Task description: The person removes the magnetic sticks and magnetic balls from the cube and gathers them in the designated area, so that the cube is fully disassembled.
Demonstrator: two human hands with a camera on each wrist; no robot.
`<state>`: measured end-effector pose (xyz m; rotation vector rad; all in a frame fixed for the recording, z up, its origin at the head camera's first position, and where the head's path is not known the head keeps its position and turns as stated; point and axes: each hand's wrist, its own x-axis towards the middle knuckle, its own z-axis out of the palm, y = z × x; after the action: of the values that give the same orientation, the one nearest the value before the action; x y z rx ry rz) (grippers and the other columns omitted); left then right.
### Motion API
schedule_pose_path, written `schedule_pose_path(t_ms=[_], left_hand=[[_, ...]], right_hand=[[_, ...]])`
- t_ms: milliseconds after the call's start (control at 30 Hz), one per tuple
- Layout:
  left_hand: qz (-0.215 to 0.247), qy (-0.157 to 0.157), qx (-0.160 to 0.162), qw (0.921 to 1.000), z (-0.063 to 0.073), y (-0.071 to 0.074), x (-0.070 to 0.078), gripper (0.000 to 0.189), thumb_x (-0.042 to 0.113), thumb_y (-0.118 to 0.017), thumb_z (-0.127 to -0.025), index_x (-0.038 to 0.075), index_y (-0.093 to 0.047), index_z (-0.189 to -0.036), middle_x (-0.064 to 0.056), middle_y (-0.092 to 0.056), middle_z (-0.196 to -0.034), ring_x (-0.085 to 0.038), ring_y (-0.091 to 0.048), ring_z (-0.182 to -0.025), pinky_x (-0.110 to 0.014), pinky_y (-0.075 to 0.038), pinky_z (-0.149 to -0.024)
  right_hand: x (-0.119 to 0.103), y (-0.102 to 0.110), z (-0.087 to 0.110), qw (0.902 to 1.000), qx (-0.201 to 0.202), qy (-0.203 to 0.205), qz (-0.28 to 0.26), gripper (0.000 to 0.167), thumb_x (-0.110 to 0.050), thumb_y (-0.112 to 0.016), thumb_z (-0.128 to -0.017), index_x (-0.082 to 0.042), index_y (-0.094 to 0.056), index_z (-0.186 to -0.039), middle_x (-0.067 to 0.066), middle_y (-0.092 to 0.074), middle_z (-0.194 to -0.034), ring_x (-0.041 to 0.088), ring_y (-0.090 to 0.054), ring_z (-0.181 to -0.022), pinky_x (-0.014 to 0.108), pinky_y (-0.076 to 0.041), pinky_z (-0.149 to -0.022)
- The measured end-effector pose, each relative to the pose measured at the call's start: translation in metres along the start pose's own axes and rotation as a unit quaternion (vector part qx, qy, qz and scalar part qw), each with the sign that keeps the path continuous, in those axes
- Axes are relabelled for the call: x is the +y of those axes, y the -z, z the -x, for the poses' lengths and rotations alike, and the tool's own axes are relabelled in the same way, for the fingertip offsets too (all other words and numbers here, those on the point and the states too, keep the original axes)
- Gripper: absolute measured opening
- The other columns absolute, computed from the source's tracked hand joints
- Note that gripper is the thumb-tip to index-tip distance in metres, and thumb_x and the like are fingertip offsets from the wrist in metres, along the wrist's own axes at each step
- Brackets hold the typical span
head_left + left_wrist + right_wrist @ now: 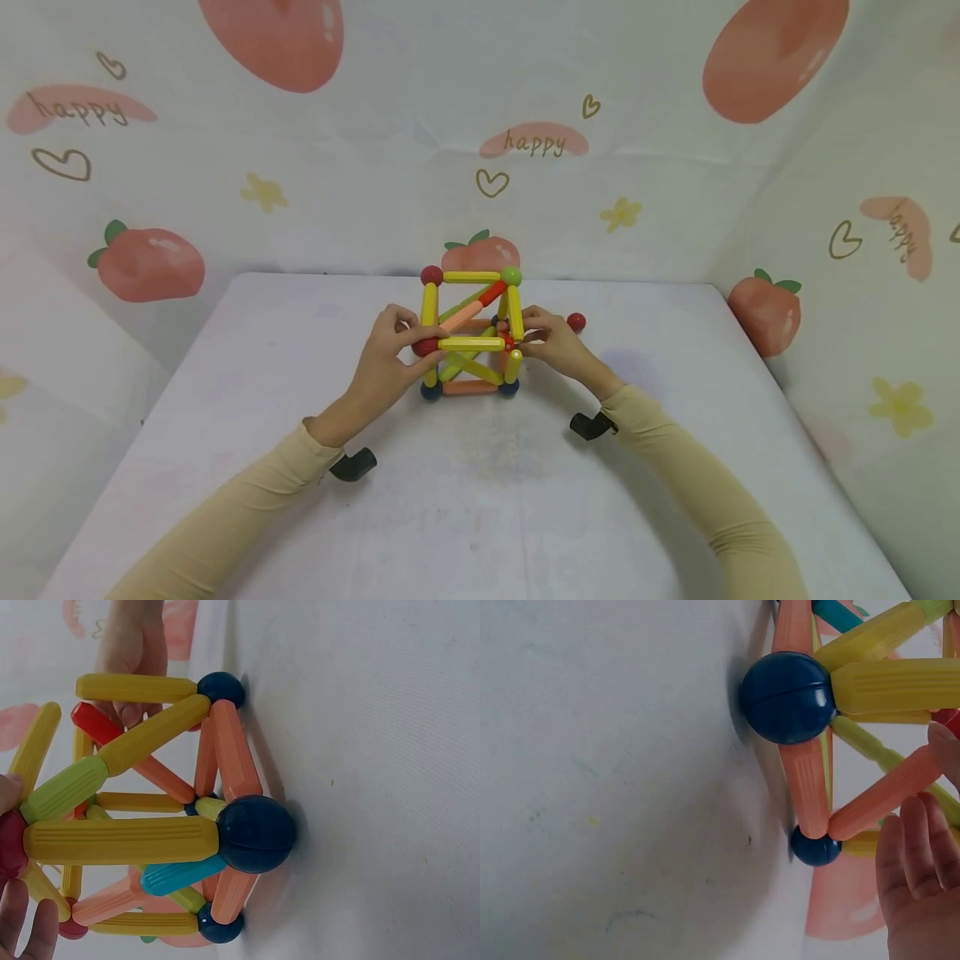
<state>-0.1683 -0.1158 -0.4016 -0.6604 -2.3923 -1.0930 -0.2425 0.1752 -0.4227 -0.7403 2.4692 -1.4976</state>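
Observation:
A cube-like frame of magnetic rods and balls stands on the table, its blue balls (257, 834) at the bottom corners. My left hand (386, 354) pinches the dark red ball (426, 345) at the near upper left corner. From that ball a yellow rod (471, 343) runs across to a smaller-looking red ball (509, 342), which my right hand (558, 343) holds between thumb and fingers. Below it, an upright yellow rod (513, 367) rises from a blue ball (509, 386). A light green ball (512, 277) marks the far upper right corner.
One loose red ball (576, 322) lies on the white table (480, 500) just behind my right hand. A printed cloth backdrop (390, 167) hangs behind the table and along its sides. Black camera mounts (354, 465) stick out under both wrists.

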Motion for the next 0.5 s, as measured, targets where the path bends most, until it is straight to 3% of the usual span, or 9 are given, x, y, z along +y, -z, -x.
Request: schedule_pose_path(t_ms=[167, 500], left_hand=[[0.002, 0.004, -0.003, 1.0000, 0.0000, 0.0001, -0.0002, 0.029, 0.017, -0.085, -0.078, 0.016, -0.077, -0.106, -0.008, -0.047, -0.101, -0.018, -0.043, -0.096, -0.029, -0.039, -0.075], [-0.002, 0.000, 0.000, 1.0000, 0.0000, 0.0003, 0.0005, 0.029, 0.017, -0.085, -0.078, 0.016, -0.077, -0.106, -0.009, -0.047, -0.101, -0.018, -0.044, -0.094, -0.028, -0.039, -0.074]], right_hand=[[0.0001, -0.0025, 0.0007, 0.9999, 0.006, -0.009, -0.003, 0.035, 0.001, -0.071, -0.087, -0.002, -0.069, -0.122, 0.014, -0.058, -0.118, 0.027, -0.055, -0.111, 0.046, -0.053, -0.098], [-0.0008, -0.0026, 0.0046, 0.9990, 0.016, -0.011, -0.040, 0.032, -0.001, -0.070, -0.088, -0.001, -0.069, -0.119, 0.015, -0.061, -0.119, 0.019, -0.055, -0.109, 0.022, -0.053, -0.086]])
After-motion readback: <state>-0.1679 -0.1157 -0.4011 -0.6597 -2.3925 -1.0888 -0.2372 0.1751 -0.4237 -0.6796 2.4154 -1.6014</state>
